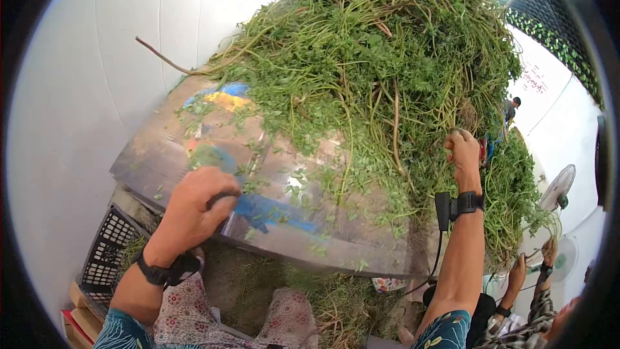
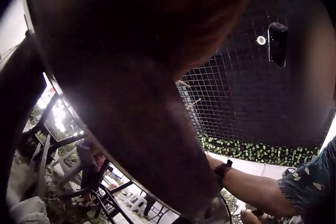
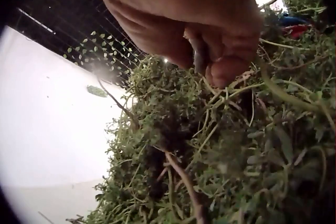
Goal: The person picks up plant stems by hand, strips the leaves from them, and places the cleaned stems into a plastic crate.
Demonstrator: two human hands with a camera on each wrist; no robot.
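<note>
A large heap of leafy green stems (image 1: 387, 45) covers the back and right of the table (image 1: 361, 245). My right hand (image 1: 462, 152) is at the heap's right side with its fingers curled in. In the right wrist view the fingertips (image 3: 224, 71) pinch at thin green stems (image 3: 210, 106), and a dark band shows between the fingers. My left hand (image 1: 199, 210) hovers over the table's near left edge, fingers curled and thumb drawn in. A dark curved band (image 1: 223, 197) shows by that thumb. The left wrist view mostly looks at the table's dark underside (image 2: 121, 103).
Loose leaves (image 1: 297, 181) are scattered over the tabletop. A black plastic crate (image 1: 110, 252) stands at the lower left, below the table. Plant scraps (image 1: 342, 304) lie on the floor. At the right, another person's hands (image 1: 516, 274) are beside the heap. A white wall (image 1: 84, 90) borders the left.
</note>
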